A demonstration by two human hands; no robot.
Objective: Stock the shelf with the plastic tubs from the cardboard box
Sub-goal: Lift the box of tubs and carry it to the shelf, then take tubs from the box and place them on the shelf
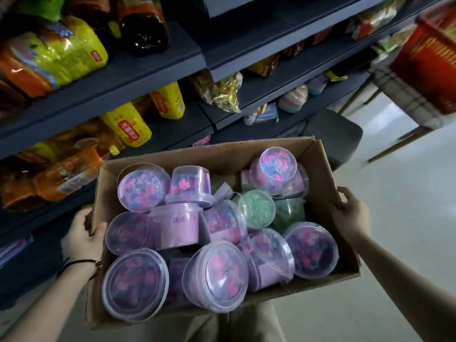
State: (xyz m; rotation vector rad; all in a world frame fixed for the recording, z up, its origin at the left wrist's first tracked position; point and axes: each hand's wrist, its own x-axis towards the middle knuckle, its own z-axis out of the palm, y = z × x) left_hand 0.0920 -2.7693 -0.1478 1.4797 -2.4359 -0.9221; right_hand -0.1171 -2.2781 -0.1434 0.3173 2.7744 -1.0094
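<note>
An open cardboard box (328, 169) is held up in front of me, filled with several plastic tubs. Most are purple tubs (214, 272) with clear lids; a green tub (256, 209) lies near the middle right. My left hand (82, 235) grips the box's left wall, fingers curled over its rim. My right hand (350, 213) grips the right wall the same way. The dark blue shelf (158, 58) stands to the left and ahead, its boards packed with goods.
Bottles of drink in yellow and orange wrap (125, 124) fill the left shelf bays. Gold-wrapped sweets (222, 92) and pastel items (293, 98) sit on the right bays. A dark stool (333, 134) stands behind the box. A red basket (429, 53) rests on a table at right.
</note>
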